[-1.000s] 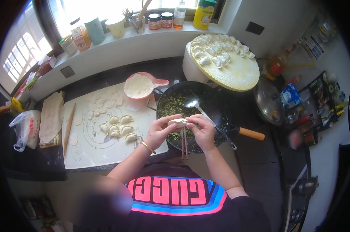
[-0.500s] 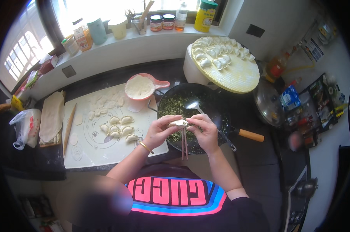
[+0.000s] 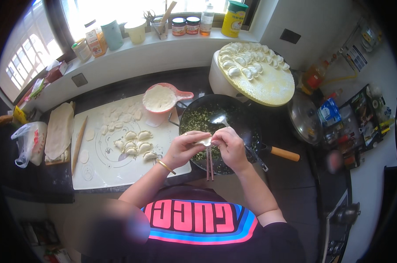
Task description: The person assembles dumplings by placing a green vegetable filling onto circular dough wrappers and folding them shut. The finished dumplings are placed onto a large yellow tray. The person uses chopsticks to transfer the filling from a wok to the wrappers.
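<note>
Right hand (image 3: 231, 150) has curled in more tightly at the end of the dumpling (image 3: 204, 141), while the left hand (image 3: 184, 149) has barely moved.

Both hands are clamped on it, close together over the wok (image 3: 246, 113): left fingers and thumb hold its body, right fingertips pinch its right end, which suggests the edge is being pressed shut bit by bit. It looks pale, soft and folded, partly hidden by the fingers; whether the seam is fully closed, I cannot tell. Below, chopsticks (image 3: 210, 165) cross the wok's near rim, and a ladle (image 3: 219, 119) rests in the chopped green filling (image 3: 193, 117). To the left, shaped dumplings (image 3: 131, 143) sit on a white mat (image 3: 168, 179); beyond, more lie on a round yellow tray (image 3: 275, 87).
</note>
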